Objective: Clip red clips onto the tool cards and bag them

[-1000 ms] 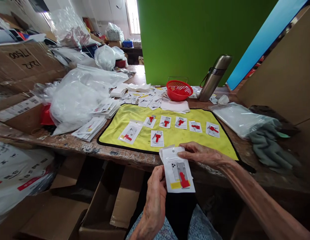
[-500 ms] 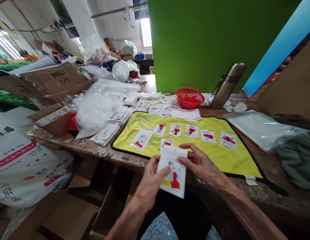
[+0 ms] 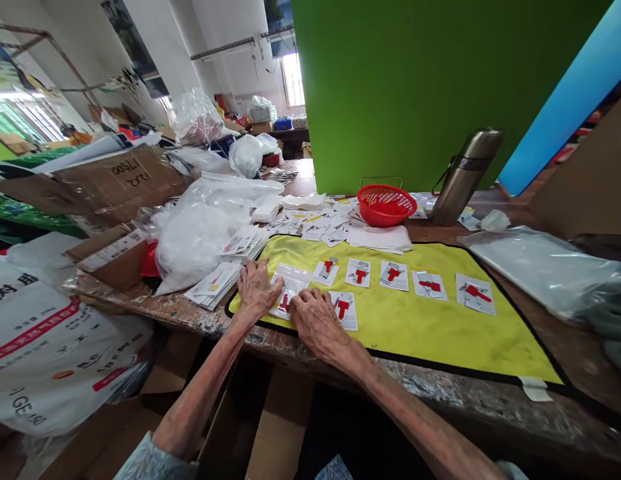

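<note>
A clear plastic bag (image 3: 293, 277) with a printed card and a red piece lies on the left part of the yellow mat (image 3: 410, 327). At its left edge is my left hand (image 3: 256, 290), fingers apart, the thumb reaching over the bag. My right hand (image 3: 317, 323) has its fingers bent and closed on the bag's right side; its fingertips are partly hidden. Close beside that hand lies a card with a red T-shaped piece (image 3: 343, 309). Behind, several more cards, such as one with a red piece (image 3: 361, 273), form a row across the mat.
Stacked printed cards (image 3: 213, 287) sit left of the mat, beside a large plastic sack (image 3: 190, 233). At the back are loose cards (image 3: 320, 223), a red basket (image 3: 386, 208) and a steel flask (image 3: 467, 177). Clear plastic (image 3: 545, 267) lies on the right.
My hands have moved forward and left from over my lap to the mat. The bag they held up is down at the mat's left, where another bag lay. The view has shifted slightly.
</note>
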A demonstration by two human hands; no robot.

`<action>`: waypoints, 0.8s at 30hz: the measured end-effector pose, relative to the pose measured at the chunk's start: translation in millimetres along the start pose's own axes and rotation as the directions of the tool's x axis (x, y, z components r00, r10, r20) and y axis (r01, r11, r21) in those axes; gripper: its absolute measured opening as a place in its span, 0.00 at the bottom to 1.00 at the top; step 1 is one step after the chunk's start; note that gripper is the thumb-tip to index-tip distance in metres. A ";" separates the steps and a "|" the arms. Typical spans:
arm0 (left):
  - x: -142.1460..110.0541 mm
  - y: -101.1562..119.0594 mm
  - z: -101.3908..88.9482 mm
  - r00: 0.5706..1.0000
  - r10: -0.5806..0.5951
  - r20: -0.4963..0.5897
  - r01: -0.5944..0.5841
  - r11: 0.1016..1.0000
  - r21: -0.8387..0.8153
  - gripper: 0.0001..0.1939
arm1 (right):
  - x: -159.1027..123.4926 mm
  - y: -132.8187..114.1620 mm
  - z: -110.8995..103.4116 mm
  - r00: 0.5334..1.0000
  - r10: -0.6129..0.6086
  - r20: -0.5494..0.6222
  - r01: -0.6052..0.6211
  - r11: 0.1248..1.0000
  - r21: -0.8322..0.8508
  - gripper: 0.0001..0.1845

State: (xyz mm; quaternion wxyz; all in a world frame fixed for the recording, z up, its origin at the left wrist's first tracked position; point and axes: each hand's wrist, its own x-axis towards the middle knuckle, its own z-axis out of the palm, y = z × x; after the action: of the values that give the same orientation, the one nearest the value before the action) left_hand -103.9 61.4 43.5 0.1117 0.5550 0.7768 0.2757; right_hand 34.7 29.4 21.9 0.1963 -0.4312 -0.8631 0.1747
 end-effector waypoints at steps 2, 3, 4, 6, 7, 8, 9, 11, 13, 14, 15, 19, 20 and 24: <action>12.5 18.1 1.3 0.993 0.105 0.055 -0.109 0.992 0.065 0.22 | -2.5 -3.2 -1.1 1.000 -0.022 -0.015 0.021 0.998 -0.063 0.12; 20.3 29.9 4.8 0.981 0.158 0.109 -0.165 0.985 0.058 0.19 | -6.0 -1.9 -4.8 0.999 -0.044 -0.028 0.041 0.994 -0.099 0.12; 28.6 43.3 10.4 0.965 0.206 0.162 -0.213 0.977 0.024 0.16 | -10.8 1.4 -10.2 0.997 -0.065 -0.041 0.059 0.989 -0.134 0.12; 44.1 73.2 27.6 0.933 0.282 0.222 -0.281 0.959 -0.036 0.13 | -24.1 14.4 -24.3 0.995 -0.072 -0.072 0.057 0.978 -0.200 0.10; 50.4 88.6 38.7 0.918 0.316 0.240 -0.311 0.949 -0.057 0.12 | -32.7 24.0 -31.7 0.994 -0.048 -0.102 0.024 0.973 -0.228 0.10; 55.6 103.8 50.9 0.903 0.346 0.254 -0.338 0.938 -0.074 0.12 | -42.4 35.5 -38.3 0.990 -0.019 -0.142 -0.018 0.967 -0.256 0.10; 59.6 118.0 63.6 0.890 0.372 0.264 -0.362 0.928 -0.086 0.12 | -53.0 48.4 -43.4 0.980 0.006 -0.200 -0.064 0.956 -0.285 0.11; 64.5 142.3 89.0 0.867 0.415 0.274 -0.403 0.909 -0.101 0.12 | -75.4 76.3 -47.8 0.944 -0.011 -0.330 -0.112 0.929 -0.353 0.12; 66.7 158.9 112.0 0.855 0.442 0.271 -0.432 0.896 -0.098 0.13 | -96.2 101.6 -43.8 0.898 -0.106 -0.426 -0.081 0.913 -0.399 0.15; 67.3 164.3 122.1 0.855 0.445 0.265 -0.439 0.894 -0.088 0.14 | -104.9 111.4 -39.3 0.881 -0.127 -0.455 -0.071 0.917 -0.393 0.17; 67.9 167.7 130.9 0.858 0.444 0.259 -0.441 0.895 -0.072 0.15 | -112.1 118.8 -33.9 0.874 -0.121 -0.471 -0.073 0.925 -0.374 0.18; 72.4 169.9 153.2 0.864 0.436 0.252 -0.449 0.894 -0.009 0.14 | -125.4 126.3 -14.9 0.874 -0.012 -0.485 -0.122 0.962 -0.244 0.23; 74.0 169.6 155.2 0.860 0.442 0.254 -0.457 0.889 0.002 0.12 | -125.5 124.9 -13.8 0.872 0.010 -0.489 -0.126 0.970 -0.206 0.23; 75.7 171.9 148.4 0.850 0.466 0.246 -0.490 0.871 0.042 0.09 | -114.7 120.2 -33.7 0.896 0.159 -0.414 -0.160 0.987 0.033 0.17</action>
State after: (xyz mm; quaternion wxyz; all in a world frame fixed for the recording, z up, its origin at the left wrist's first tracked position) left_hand 77.7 216.3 26.4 0.0991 0.7637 0.6093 0.1889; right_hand 195.6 8.8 -27.2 0.3600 -0.5280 -0.7635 0.0936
